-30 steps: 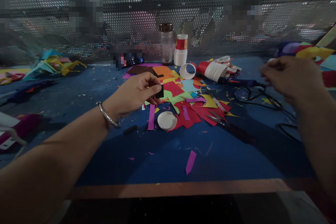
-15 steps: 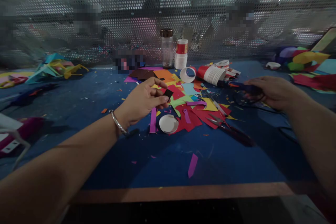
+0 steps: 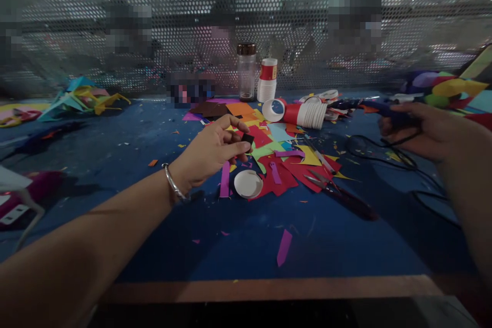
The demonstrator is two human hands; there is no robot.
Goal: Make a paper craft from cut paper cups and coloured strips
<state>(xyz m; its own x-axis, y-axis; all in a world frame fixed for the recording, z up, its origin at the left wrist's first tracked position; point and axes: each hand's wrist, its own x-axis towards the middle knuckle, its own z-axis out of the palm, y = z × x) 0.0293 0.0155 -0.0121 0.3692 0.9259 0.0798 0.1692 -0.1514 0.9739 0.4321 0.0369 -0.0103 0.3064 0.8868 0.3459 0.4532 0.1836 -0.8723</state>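
My left hand (image 3: 215, 151) pinches a small black piece of paper (image 3: 248, 139) between thumb and fingers, above the middle of the table. My right hand (image 3: 426, 130), at the right, is closed around a dark blue glue gun (image 3: 378, 108) with an orange trigger, its nozzle pointing left. A black cord (image 3: 400, 164) trails from it. Below my left hand lie a white paper disc (image 3: 248, 184) and a purple paper strip (image 3: 225, 180). Scissors (image 3: 338, 193) rest to the right of the disc, partly over red paper (image 3: 280, 183).
Paper cups (image 3: 309, 114) lie on their side beyond the scraps; another cup stack (image 3: 267, 84) stands beside a lidded clear jar (image 3: 246, 74). A second glue gun (image 3: 48, 136) and a power strip (image 3: 23, 202) are at the left. A perforated metal screen (image 3: 215, 20) rises behind.
My right hand has moved right and slightly up with the glue gun, away from the paper cups. My left hand stays nearly in place with the black paper.
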